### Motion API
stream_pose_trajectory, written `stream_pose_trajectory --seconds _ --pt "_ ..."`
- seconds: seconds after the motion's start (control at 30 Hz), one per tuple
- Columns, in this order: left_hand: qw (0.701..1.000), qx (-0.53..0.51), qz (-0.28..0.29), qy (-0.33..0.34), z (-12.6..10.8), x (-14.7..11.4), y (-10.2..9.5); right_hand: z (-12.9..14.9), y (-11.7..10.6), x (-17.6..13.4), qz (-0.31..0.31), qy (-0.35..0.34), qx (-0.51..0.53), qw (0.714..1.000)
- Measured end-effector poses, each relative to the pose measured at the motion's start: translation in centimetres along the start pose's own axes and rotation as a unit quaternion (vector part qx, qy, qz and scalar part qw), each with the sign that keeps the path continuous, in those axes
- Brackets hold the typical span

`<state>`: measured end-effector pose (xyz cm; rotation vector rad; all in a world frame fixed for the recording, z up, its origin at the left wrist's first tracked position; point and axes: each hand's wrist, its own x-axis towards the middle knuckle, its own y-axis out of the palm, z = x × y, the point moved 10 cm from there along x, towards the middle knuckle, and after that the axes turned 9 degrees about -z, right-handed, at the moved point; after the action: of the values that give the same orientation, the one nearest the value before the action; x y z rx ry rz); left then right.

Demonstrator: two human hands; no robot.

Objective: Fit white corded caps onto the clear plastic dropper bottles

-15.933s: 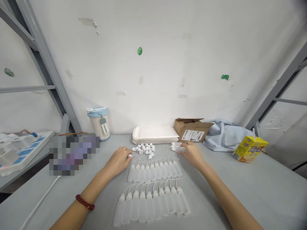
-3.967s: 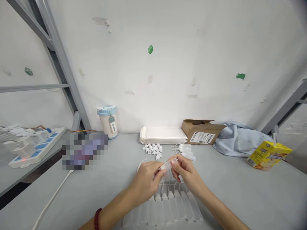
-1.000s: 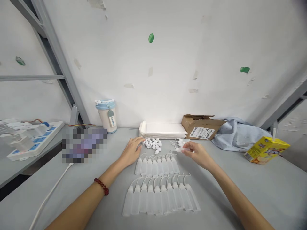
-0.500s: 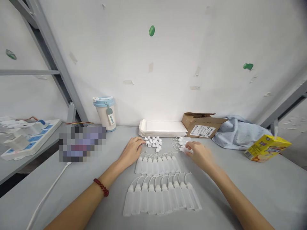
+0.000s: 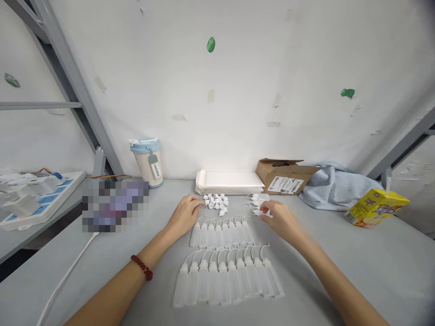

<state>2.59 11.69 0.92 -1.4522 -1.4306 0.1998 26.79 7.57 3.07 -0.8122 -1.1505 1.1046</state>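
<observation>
Right hand (image 5: 280, 217) pinches a little bottle (image 5: 258, 212).
Left hand (image 5: 185, 213) is half open, just beside the white caps (image 5: 215, 202).

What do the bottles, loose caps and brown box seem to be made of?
Bottles: probably plastic, dull-finished, as the walls look milky and translucent.
Caps: likely plastic too, opaque white with a smooth look.
Box: apparently cardboard, matte brown, with open flaps.
</observation>
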Motion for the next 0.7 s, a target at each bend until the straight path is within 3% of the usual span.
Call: stream_pose_trajectory --seconds 0.17,0.27,0.7 --pt "1.000 0.004 -0.007 -0.013 0.3 0.0 -0.2 2.8 1.1 -1.5 0.090 -0.036 0.188 0.977" --pt "1.000 0.006 -0.009 -0.020 0.4 0.0 -0.3 3.4 1.8 -2.2 0.122 -0.031 0.233 0.964" --pt "0.999 0.001 -0.023 -0.043 0.9 0.2 -0.6 2.5 3.8 -1.9 0.110 0.001 0.155 0.982"
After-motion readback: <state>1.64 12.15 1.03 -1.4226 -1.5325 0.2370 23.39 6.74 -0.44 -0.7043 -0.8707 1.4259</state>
